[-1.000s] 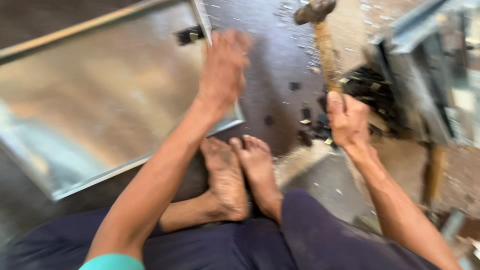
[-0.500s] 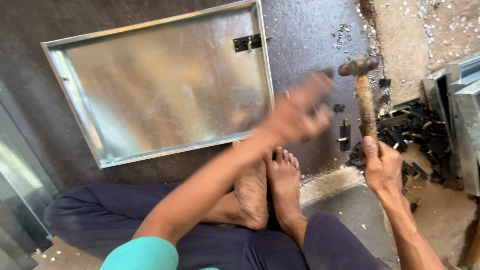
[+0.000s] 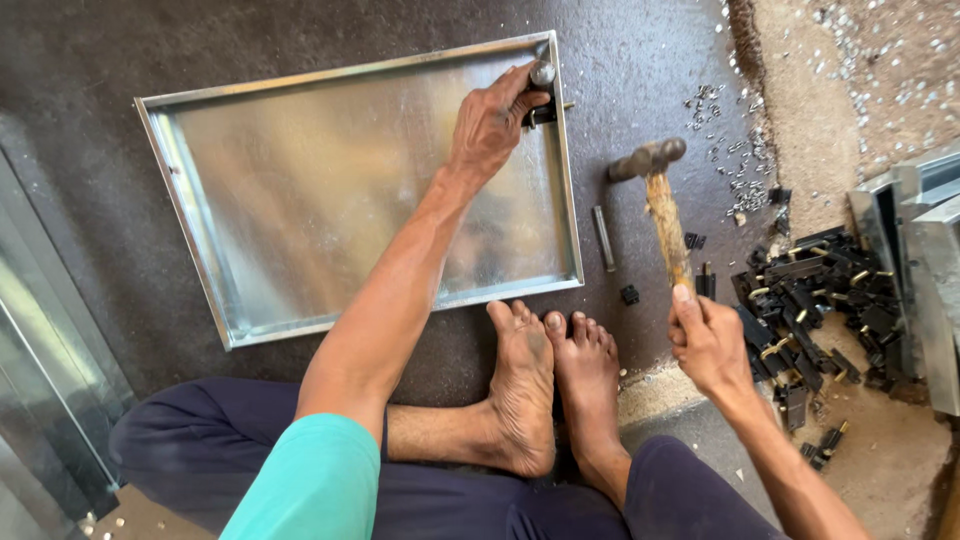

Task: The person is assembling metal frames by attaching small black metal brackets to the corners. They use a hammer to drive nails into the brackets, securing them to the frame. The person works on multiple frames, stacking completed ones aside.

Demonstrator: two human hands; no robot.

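Note:
A shallow galvanised metal tray (image 3: 300,200) lies on the dark floor in front of me. My left hand (image 3: 492,120) reaches over its right rim and pinches a small metal punch (image 3: 542,73), held upright on a black latch (image 3: 545,112) fixed to that rim. My right hand (image 3: 708,340) grips the wooden handle of a hammer (image 3: 660,200); its steel head is raised to the right of the tray, apart from it. My bare feet (image 3: 550,390) rest together just below the tray.
A heap of black latch parts (image 3: 810,310) lies at the right. Small rivets (image 3: 735,150) are scattered on the floor, and a short metal rod (image 3: 603,238) lies beside the tray. Metal sheets (image 3: 920,260) stand at the right edge and more (image 3: 40,360) at the left.
My left hand has swung from mid-air onto the tray's right rim and now holds the punch on the latch. The hammer stays raised in my right hand. The view has steadied.

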